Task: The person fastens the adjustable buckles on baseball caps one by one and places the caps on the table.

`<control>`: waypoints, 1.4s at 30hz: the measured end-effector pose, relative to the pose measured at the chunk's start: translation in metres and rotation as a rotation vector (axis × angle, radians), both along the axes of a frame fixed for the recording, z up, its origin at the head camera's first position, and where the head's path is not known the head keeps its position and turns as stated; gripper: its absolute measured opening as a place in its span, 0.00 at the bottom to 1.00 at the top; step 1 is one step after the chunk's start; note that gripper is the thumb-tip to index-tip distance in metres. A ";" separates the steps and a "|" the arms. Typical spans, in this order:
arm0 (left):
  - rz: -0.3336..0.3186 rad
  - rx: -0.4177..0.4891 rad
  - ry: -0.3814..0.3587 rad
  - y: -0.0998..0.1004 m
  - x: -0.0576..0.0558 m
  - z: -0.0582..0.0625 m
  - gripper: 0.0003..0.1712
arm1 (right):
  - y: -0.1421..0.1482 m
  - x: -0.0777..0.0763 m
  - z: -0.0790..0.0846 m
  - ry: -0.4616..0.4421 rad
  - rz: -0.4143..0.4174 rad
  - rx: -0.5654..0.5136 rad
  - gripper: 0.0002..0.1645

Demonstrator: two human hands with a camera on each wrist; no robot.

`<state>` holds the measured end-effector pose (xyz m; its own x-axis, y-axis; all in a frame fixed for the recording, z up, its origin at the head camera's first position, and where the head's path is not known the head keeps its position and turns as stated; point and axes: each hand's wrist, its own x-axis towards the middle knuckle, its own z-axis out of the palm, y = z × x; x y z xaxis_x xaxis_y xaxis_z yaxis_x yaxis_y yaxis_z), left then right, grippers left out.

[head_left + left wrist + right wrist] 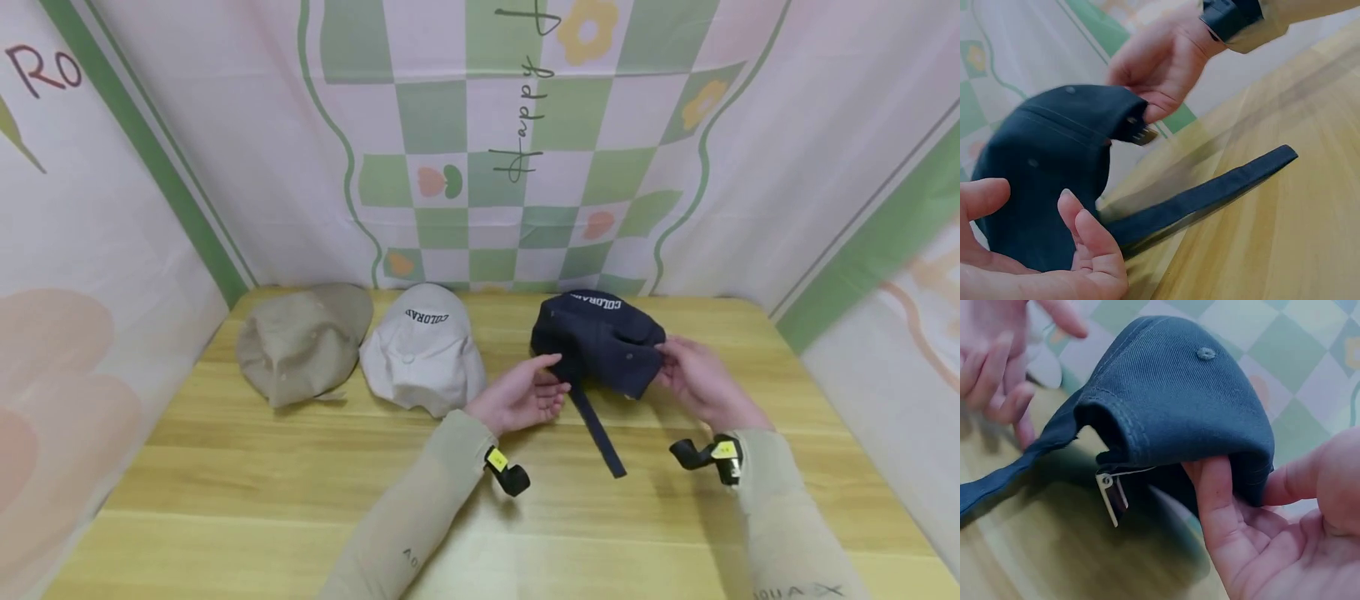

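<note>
In the head view a navy baseball cap (600, 337) with white lettering is at the right, its back turned to me and partly lifted. My right hand (701, 379) pinches its right rim, fingers inside and thumb outside in the right wrist view. A loose back strap (597, 429) hangs from the cap's left side towards me. A metal buckle (1112, 497) dangles at the back opening. My left hand (525, 396) is beside the cap's left edge, thumb and fingers apart and loosely bent, gripping nothing; whether a fingertip touches the strap I cannot tell.
A white cap (423, 350) with dark lettering stands left of the navy one, and a khaki cap (303, 346) beside it at the far left. All are near the back of the wooden table (300, 500). Printed curtains (495, 125) enclose the back and sides.
</note>
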<state>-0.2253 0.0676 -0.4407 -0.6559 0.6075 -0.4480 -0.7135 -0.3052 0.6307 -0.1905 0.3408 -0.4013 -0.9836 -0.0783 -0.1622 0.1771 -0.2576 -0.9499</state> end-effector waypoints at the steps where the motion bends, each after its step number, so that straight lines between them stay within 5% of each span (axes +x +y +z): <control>1: 0.006 -0.001 0.002 0.000 0.000 -0.001 0.20 | 0.000 0.000 0.001 0.016 0.001 -0.013 0.11; 12: 0.084 -0.034 0.145 -0.001 0.001 -0.006 0.08 | 0.002 0.003 0.002 -0.043 -0.017 -0.016 0.13; 18: 0.078 0.036 0.217 -0.005 0.000 -0.003 0.03 | -0.001 0.005 -0.001 -0.041 0.034 -0.017 0.17; 22: 0.084 0.034 0.278 -0.006 0.001 0.000 0.12 | -0.003 0.007 -0.002 -0.047 0.058 0.051 0.27; 26: 0.119 0.001 0.318 -0.006 0.002 0.002 0.08 | -0.006 0.011 -0.004 -0.036 0.081 0.157 0.41; 33: 0.242 -0.010 0.317 -0.006 -0.001 0.011 0.03 | -0.015 0.013 -0.009 0.030 0.145 0.239 0.42; 42: 0.268 0.011 0.329 -0.011 0.000 0.015 0.04 | -0.027 0.021 -0.024 0.081 0.137 0.408 0.40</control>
<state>-0.2258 0.0569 -0.4256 -0.8984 0.3993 -0.1825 -0.3688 -0.4607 0.8073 -0.1699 0.3139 -0.4248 -0.9795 -0.1543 -0.1291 0.1039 0.1619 -0.9813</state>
